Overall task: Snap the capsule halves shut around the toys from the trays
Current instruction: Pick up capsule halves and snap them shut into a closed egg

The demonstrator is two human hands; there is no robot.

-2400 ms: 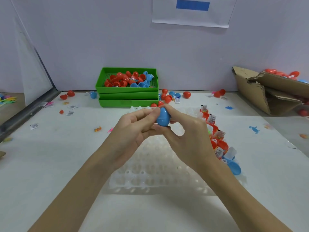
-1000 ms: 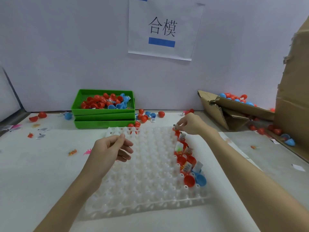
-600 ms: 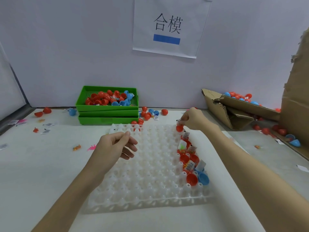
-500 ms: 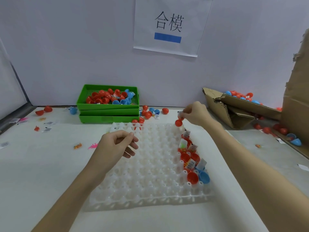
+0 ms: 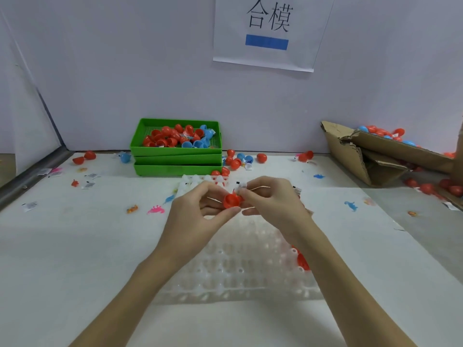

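Observation:
A red capsule half (image 5: 231, 200) is held above the clear dimpled tray (image 5: 238, 266), between both hands. My left hand (image 5: 198, 211) pinches it from the left with thumb and fingers. My right hand (image 5: 270, 201) meets it from the right and pinches a small clear toy packet (image 5: 238, 187) at the capsule's upper edge. Behind my right forearm, on the tray's right side, part of another red capsule half (image 5: 302, 262) shows. The rest of that row is hidden by the arm.
Stacked green trays (image 5: 176, 156) with red and blue capsule halves stand at the back. Loose capsules (image 5: 235, 160) lie beside them. A torn cardboard box (image 5: 370, 156) with more capsules sits at the right. Small toys and labels are scattered on the white table.
My right hand lifted the red capsule half with its packet from the tray's right column and brought it to the centre. My left hand rose to meet it and now pinches the capsule.

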